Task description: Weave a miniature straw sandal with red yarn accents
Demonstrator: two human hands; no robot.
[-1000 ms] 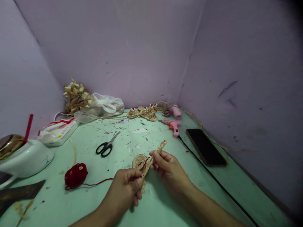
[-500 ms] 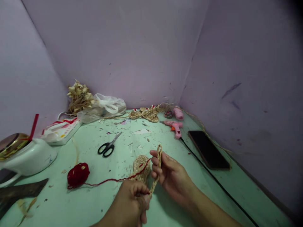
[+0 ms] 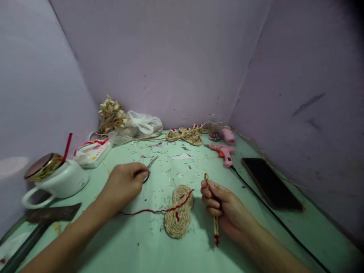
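At the left end of the pale green surface (image 3: 136,254) lies a dark-headed tool (image 3: 54,213) with a black handle, and just behind it stands a white mug (image 3: 66,182), with a gold-and-brown object and a red stick at its mouth. Farther back come a white box (image 3: 98,153) with red markings and then a bunch of dried flowers (image 3: 110,117) against the wall. The left hand (image 3: 122,185) reaches over to the scissors (image 3: 152,162), fingers drawn together at the black handles; whether its grip has closed on them I cannot tell. A white plastic bag (image 3: 145,125) sits behind that hand. From under the left forearm, red yarn (image 3: 148,210) runs rightward across a coiled straw piece (image 3: 178,223), which lies flat on the surface between the two hands. Well behind it are woven straw shapes (image 3: 192,136) with red and white beads. To the right, a looped straw braid (image 3: 216,225) is held upright in the closed grip of the right hand (image 3: 227,208), its red-tied lower end hanging below the fingers. Beyond are a pink glue gun (image 3: 226,151), a pink spool (image 3: 228,135) and, rightmost, a dark phone (image 3: 271,184).
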